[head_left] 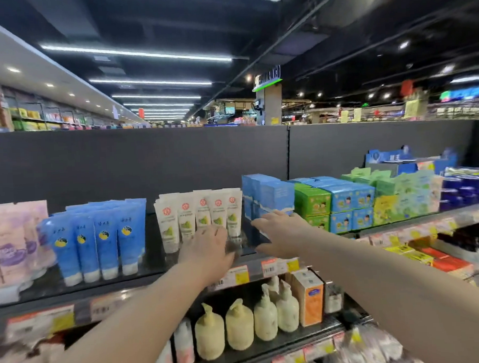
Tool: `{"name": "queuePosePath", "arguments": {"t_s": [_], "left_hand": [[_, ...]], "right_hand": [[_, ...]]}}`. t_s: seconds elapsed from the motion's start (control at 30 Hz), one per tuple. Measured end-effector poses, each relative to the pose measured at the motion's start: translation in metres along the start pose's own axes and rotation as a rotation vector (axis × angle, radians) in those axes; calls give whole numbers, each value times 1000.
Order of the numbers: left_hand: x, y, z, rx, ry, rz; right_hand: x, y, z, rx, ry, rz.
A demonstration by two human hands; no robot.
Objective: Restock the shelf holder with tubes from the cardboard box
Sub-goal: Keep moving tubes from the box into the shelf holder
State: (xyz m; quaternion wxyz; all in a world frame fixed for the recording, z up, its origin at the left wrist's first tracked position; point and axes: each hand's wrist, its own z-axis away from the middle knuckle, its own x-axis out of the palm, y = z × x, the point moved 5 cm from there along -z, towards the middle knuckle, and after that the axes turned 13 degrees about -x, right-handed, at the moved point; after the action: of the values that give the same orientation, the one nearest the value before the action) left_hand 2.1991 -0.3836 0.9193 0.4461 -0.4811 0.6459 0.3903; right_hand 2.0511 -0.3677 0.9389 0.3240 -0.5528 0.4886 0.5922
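A row of white tubes [198, 219] is seen standing upright, cap down, near the middle of the top shelf [143, 269]. They are flanked by blue tubes [97, 238] on the left and stacked blue boxes [269, 196] on the right. At the foot of the white tubes, toward their right end, a clear, blurred shape is made out; it looks like the shelf holder [237, 241], though its edges cannot be traced.

The left hand [206, 249] is held in front of the lower part of the white tubes, its back turned to the camera. Its fingertips are placed at the clear holder, but its fingers are hidden, so whether anything is gripped cannot be told.

The right hand [280, 232] is stretched out just beside it, with the fingers straight and spread and nothing held. Its fingertips are laid against the lower front of the blue boxes.

Green boxes [313, 202] are stacked right of the blue ones. Price tags [268, 267] are fixed along the shelf edge under the hands. On the lower shelf [296, 338], cream pump bottles [239, 328] are lined up beside an orange box [309, 299].
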Motion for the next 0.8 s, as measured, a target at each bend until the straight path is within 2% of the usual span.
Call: {"name": "queuePosePath", "arguments": {"t_s": [0.2,0.37,0.63,0.8], "left_hand": [[-2,38,56,34,-20,15],[2,110,124,124,-90,39],[6,285,267,460,-220,114],[1,370,343,646,-257,118]], "right_hand": [[0,5,95,58,-17,-26],[14,22,226,205,-57,-61],[30,52,466,546,-194,-79],[31,61,581,725,-234,-98]]}}
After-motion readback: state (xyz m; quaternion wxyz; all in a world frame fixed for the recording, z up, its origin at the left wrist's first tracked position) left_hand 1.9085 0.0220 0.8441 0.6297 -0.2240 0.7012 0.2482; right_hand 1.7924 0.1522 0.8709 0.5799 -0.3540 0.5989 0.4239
